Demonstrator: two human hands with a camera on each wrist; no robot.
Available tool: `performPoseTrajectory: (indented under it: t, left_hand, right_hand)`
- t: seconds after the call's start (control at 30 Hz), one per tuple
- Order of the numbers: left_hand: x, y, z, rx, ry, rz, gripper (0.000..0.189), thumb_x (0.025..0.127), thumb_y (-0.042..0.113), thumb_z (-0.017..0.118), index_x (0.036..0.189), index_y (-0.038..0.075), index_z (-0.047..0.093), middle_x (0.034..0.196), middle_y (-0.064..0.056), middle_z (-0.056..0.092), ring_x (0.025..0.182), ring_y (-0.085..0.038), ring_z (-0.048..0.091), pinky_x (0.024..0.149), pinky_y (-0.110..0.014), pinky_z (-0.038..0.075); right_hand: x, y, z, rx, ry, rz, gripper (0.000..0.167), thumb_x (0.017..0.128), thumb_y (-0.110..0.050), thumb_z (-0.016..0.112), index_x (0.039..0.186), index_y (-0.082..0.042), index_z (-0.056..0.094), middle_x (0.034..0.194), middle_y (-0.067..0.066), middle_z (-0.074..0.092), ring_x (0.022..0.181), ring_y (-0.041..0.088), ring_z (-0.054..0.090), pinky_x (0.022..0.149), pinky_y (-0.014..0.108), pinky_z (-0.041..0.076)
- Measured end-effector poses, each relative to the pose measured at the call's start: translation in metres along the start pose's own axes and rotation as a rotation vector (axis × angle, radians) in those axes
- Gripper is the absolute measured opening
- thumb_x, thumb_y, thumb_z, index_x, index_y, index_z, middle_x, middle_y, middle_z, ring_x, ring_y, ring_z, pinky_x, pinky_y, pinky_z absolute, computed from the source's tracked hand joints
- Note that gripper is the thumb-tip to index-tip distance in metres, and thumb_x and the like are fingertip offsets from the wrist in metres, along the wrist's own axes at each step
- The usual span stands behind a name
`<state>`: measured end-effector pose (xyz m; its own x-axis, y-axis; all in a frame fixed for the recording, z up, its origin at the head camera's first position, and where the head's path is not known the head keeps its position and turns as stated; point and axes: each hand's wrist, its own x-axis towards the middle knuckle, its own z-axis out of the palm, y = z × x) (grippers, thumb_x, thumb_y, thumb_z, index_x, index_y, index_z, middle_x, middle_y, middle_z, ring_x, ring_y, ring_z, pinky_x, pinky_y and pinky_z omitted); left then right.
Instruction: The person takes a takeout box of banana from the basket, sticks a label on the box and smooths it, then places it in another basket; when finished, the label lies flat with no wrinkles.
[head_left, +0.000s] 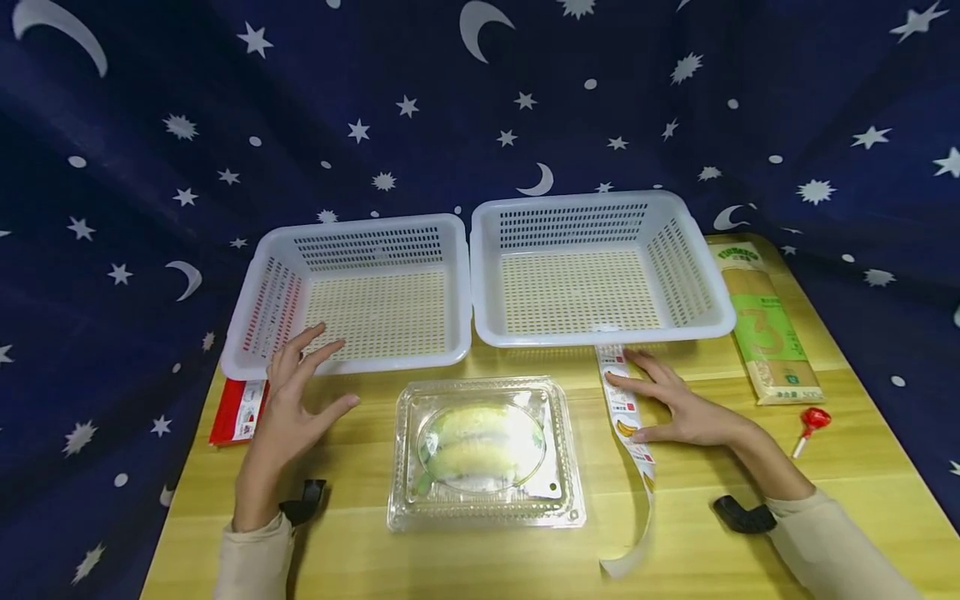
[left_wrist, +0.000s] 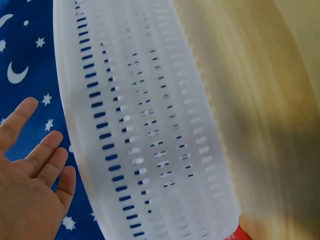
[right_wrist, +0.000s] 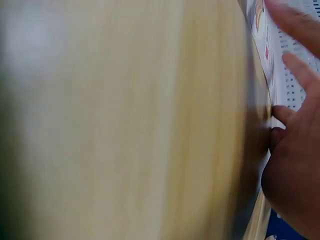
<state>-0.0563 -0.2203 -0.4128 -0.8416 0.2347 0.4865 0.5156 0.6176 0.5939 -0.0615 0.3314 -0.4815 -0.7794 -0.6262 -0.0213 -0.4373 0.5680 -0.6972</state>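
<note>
My left hand (head_left: 288,417) hovers with spread fingers over the front left corner of the left white basket (head_left: 375,367). In the left wrist view its fingers (left_wrist: 50,150) hold nothing, beside the slotted basket wall (left_wrist: 145,125). My right hand (head_left: 686,412) lies over a paper strip of labels with banana pictures (head_left: 622,404), fingers spread and fingertips on or just above it. The strip's top end meets the right white basket (head_left: 600,340); its lower end curls up. Between the hands sits a clear plastic clamshell box (head_left: 558,404) with peeled-looking yellow bananas (head_left: 476,446) inside.
At the right lie a noodle pack (head_left: 768,333) with a green label and a red lollipop (head_left: 814,418). A red packet (head_left: 231,412) sticks out under the left basket. Behind the wooden table (head_left: 360,542) hangs a dark blue star-patterned cloth (head_left: 420,75).
</note>
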Motion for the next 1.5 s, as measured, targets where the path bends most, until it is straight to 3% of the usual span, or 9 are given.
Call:
performPoseTrajectory:
  t: [0.1,0.4,0.57,0.7,1.1,1.3,1.37,1.5]
  left_hand:
    - [-0.001,0.002,0.004,-0.008,-0.032,-0.013,0.076,0.081,0.062,0.069,0.132,0.007,0.059,0.15,-0.019,0.039,0.135,-0.038,0.03,0.11,-0.053,0.018]
    - [0.001,0.004,0.013,-0.022,-0.05,0.012,0.072,0.082,0.056,0.071,0.133,0.006,0.059,0.147,-0.024,0.04,0.134,-0.041,0.033,0.102,-0.053,0.024]
    - [0.0,0.005,0.011,-0.01,-0.083,-0.026,0.071,0.074,0.033,0.085,0.134,0.009,0.058,0.149,-0.022,0.039,0.136,-0.038,0.031,0.104,-0.053,0.024]
    - [0.0,0.006,0.01,-0.001,-0.1,-0.044,0.075,0.067,0.018,0.087,0.136,0.008,0.057,0.151,-0.02,0.037,0.138,-0.035,0.03,0.105,-0.054,0.023]
    - [0.0,0.006,0.009,-0.004,-0.095,-0.03,0.076,0.068,0.018,0.086,0.137,0.009,0.056,0.151,-0.019,0.037,0.138,-0.035,0.03,0.107,-0.055,0.023]
    - [-0.001,0.006,0.008,-0.004,-0.095,-0.035,0.077,0.067,0.016,0.086,0.138,0.009,0.055,0.153,-0.017,0.036,0.138,-0.034,0.029,0.108,-0.054,0.021]
    - [-0.002,0.006,0.008,-0.004,-0.094,-0.038,0.078,0.067,0.016,0.086,0.138,0.01,0.055,0.153,-0.016,0.036,0.139,-0.033,0.029,0.109,-0.054,0.021]
    - [-0.002,0.007,0.008,-0.014,-0.091,-0.035,0.076,0.07,0.022,0.087,0.138,0.011,0.055,0.153,-0.015,0.035,0.139,-0.034,0.028,0.109,-0.055,0.021]
  right_hand:
    - [0.001,0.0,0.004,-0.073,0.009,-0.008,0.091,0.076,-0.033,0.083,0.152,-0.016,0.035,0.16,0.025,0.011,0.146,0.047,0.004,0.098,0.078,0.018]
    - [0.0,-0.003,0.008,-0.124,0.028,0.028,0.093,0.077,-0.036,0.082,0.153,-0.016,0.032,0.162,0.023,0.009,0.147,0.047,0.002,0.097,0.08,0.014]
    - [-0.001,-0.003,0.01,-0.123,0.011,0.011,0.081,0.081,-0.032,0.078,0.151,-0.022,0.039,0.162,0.022,0.008,0.147,0.048,-0.001,0.096,0.082,0.012]
    - [-0.001,-0.004,0.011,-0.116,0.014,-0.002,0.072,0.082,-0.028,0.077,0.147,-0.025,0.046,0.162,0.023,0.011,0.146,0.051,0.0,0.095,0.083,0.012]
    - [0.002,-0.005,0.012,-0.073,0.151,-0.018,0.052,0.081,-0.015,0.078,0.131,-0.022,0.063,0.154,0.024,0.03,0.139,0.056,0.017,0.099,0.078,0.016]
    - [0.003,-0.008,0.01,-0.056,0.171,-0.007,0.048,0.081,-0.014,0.078,0.127,-0.02,0.066,0.152,0.024,0.033,0.138,0.055,0.02,0.099,0.077,0.018]
    - [0.003,-0.009,0.01,-0.056,0.18,-0.015,0.048,0.081,-0.014,0.079,0.127,-0.019,0.066,0.152,0.024,0.035,0.137,0.05,0.024,0.105,0.068,0.022]
    - [0.004,-0.013,0.008,-0.056,0.197,-0.041,0.048,0.081,-0.013,0.079,0.127,-0.019,0.066,0.147,0.019,0.043,0.135,0.032,0.034,0.11,0.03,0.026]
